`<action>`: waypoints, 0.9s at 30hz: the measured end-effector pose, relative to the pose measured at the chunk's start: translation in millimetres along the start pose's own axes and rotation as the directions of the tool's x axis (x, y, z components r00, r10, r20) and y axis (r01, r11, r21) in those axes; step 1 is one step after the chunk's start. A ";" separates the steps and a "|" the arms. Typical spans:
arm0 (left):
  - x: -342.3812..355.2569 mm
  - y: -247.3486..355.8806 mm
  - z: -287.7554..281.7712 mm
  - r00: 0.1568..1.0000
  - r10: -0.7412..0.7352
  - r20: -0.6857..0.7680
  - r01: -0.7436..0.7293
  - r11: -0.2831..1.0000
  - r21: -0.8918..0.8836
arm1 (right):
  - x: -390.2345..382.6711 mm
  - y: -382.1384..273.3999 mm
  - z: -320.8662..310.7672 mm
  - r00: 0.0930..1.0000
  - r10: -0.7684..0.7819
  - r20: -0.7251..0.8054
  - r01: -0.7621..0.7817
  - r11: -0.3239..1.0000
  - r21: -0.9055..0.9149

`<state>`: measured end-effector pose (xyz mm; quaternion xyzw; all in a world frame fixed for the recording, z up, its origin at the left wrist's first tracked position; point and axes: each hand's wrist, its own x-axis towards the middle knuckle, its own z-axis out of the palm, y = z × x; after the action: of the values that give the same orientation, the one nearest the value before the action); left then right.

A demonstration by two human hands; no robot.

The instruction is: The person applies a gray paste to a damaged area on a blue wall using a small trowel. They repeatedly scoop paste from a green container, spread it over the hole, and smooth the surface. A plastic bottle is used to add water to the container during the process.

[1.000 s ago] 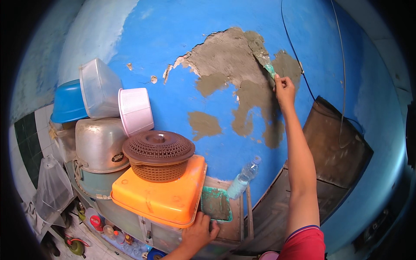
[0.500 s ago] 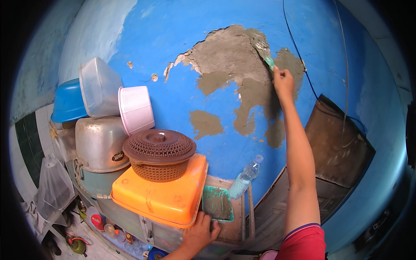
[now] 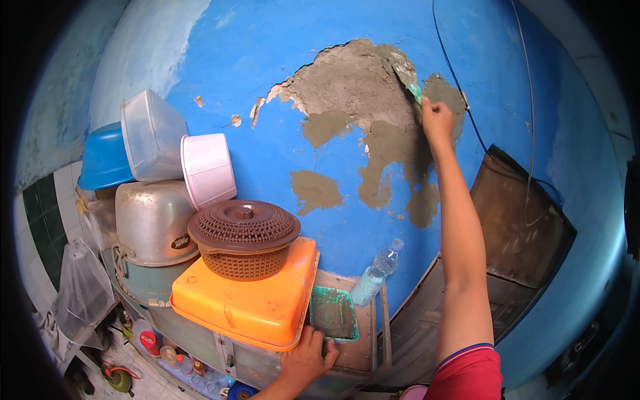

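My right hand (image 3: pixel 437 121), raised on an outstretched arm, grips the green handle of a putty knife (image 3: pixel 407 73). Its mortar-smeared blade lies against the upper right part of the rough grey patch (image 3: pixel 347 80) on the blue wall. Damp, darker mortar (image 3: pixel 393 143) covers the patch's lower right side. Low down, my left hand (image 3: pixel 307 357) rests at the cabinet's front edge, thumb apart from the fingers, holding nothing. Just beyond it sits a green tray (image 3: pixel 356 319) with grey mortar inside. An orange plastic container (image 3: pixel 243 300) stands beside that hand.
A brown woven-look lidded basket (image 3: pixel 245 263) tops the orange container. A plastic bottle (image 3: pixel 377 273) leans by the wall. Metal pot (image 3: pixel 157 220), pink basket (image 3: pixel 210 167) and tubs (image 3: pixel 157 137) are stacked left. Cables (image 3: pixel 460 87) hang right, above a brown panel (image 3: pixel 517 220).
The putty knife and my right hand have shifted very slightly at the patch's upper right edge. My left hand stays in place.
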<state>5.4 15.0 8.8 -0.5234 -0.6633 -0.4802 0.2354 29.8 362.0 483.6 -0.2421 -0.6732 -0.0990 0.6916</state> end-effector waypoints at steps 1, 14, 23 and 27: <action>-1.5 -0.3 -1.6 1.000 -0.012 -0.003 0.012 1.000 0.003 | -14.5 -2.7 -3.1 0.997 0.066 0.051 -0.068 0.996 0.057; -2.1 -0.6 0.3 1.000 -0.020 0.009 0.020 1.000 0.020 | 19.4 -59.9 26.7 1.000 0.002 -0.004 -0.001 0.984 0.176; -2.7 -1.1 -2.5 0.999 -0.002 -0.035 0.003 0.999 0.032 | -12.1 -25.5 -17.0 0.998 0.008 0.069 -0.013 0.997 0.071; -4.0 -0.6 -1.8 1.000 -0.022 -0.008 0.022 0.999 0.034 | -14.4 -31.8 -13.0 0.998 0.008 0.067 -0.021 0.981 0.195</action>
<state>5.8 11.6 6.1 -0.5103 -0.6762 -0.4733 0.2415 25.5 325.7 476.2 -0.1810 -0.7003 -0.0193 0.6903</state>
